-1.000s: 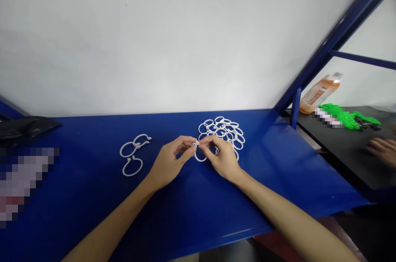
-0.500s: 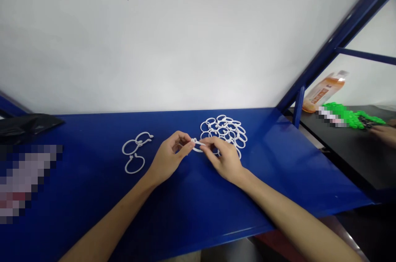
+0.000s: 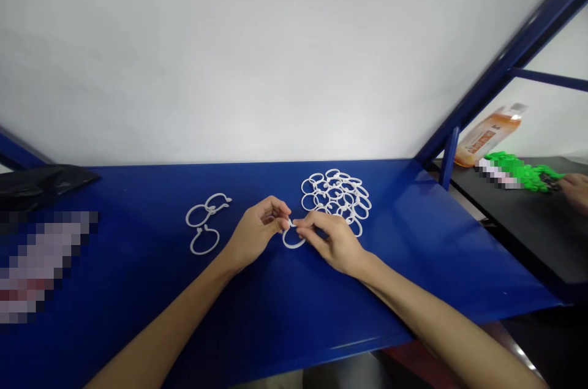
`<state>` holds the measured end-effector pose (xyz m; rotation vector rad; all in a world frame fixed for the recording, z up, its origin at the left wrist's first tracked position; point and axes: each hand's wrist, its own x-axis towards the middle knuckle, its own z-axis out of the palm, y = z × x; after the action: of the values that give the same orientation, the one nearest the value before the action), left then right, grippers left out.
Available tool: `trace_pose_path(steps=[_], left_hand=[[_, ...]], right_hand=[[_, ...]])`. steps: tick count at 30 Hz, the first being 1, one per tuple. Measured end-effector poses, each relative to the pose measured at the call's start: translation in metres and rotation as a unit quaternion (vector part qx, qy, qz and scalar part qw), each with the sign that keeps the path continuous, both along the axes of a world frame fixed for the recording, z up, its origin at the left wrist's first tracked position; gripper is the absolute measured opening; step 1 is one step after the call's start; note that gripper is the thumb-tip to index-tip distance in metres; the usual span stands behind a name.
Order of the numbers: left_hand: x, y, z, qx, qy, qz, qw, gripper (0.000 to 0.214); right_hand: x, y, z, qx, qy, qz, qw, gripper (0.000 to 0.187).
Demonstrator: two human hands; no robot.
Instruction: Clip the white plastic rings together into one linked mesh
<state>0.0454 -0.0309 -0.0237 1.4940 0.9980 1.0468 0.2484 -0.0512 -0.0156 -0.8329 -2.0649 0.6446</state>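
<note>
Between my two hands is a white plastic ring (image 3: 293, 246), its loop hanging below the fingertips. My left hand (image 3: 260, 226) pinches it at the upper left, near its small knobbed ends. With thumb and forefinger my right hand (image 3: 331, 239) grips its right side. Fingers partly hide the ring's top. To the left lie 3 white rings with open gaps (image 3: 204, 242). Just behind my right hand spreads a cluster of several white rings (image 3: 334, 193), its near part covered by that hand.
A blue tabletop (image 3: 275, 328) carries the rings. A black plastic bag (image 3: 50, 184) lies at the left, above a blurred-out patch. On the black table (image 3: 528, 230) at right are green pieces (image 3: 519, 169), a tilted orange bottle (image 3: 491, 136) and another person's hand (image 3: 574, 190).
The held ring has tilted from nearly edge-on, so its round loop now shows below my fingers. My hands stay close together. The whole view has shifted slightly.
</note>
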Motion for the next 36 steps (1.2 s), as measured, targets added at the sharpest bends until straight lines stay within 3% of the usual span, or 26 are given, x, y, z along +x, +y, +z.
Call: trace_pose_path(steps=[6,8,10,11,13,16,19,23,26,31,36], left_hand=[[-0.001,-0.003,0.002,0.015,0.063,-0.017,0.998,0.017],[-0.001,-0.002,0.006,0.052,0.118,-0.005,0.992,0.022],[-0.004,0.001,0.008,0.13,0.224,0.036,0.965,0.025],[-0.008,0.003,0.009,0.176,0.293,0.068,0.937,0.026],[-0.017,0.008,0.01,0.249,0.448,0.148,0.846,0.028],[-0.035,0.014,0.01,0.224,0.616,0.236,0.717,0.035],[-0.048,0.018,0.008,0.191,0.681,0.233,0.668,0.033],[-0.051,0.02,0.004,0.212,0.679,0.193,0.675,0.03],[-0.046,0.022,0.0,0.235,0.636,0.153,0.719,0.029],[-0.037,0.024,0.0,0.239,0.545,0.07,0.801,0.024],[-0.039,0.023,0.002,0.211,0.542,0.083,0.809,0.038]], right_hand=[[0.003,-0.004,0.003,0.041,-0.046,0.036,0.997,0.013],[0.003,-0.003,0.005,0.06,-0.044,0.019,0.997,0.014],[0.007,0.002,0.009,0.082,-0.05,-0.018,0.995,0.017],[0.011,0.006,0.011,0.094,-0.056,-0.048,0.993,0.018],[0.026,0.014,0.015,0.117,-0.06,-0.131,0.983,0.018],[0.061,0.023,0.015,0.11,-0.075,-0.237,0.962,0.017],[0.097,0.024,0.005,0.066,-0.099,-0.275,0.954,0.017],[0.122,0.018,-0.011,-0.008,-0.081,-0.293,0.953,0.016],[0.122,0.016,-0.015,-0.027,-0.083,-0.285,0.954,0.017],[0.116,0.017,-0.013,0.001,-0.107,-0.28,0.954,0.016],[0.116,0.017,-0.013,0.012,-0.114,-0.28,0.953,0.014]])
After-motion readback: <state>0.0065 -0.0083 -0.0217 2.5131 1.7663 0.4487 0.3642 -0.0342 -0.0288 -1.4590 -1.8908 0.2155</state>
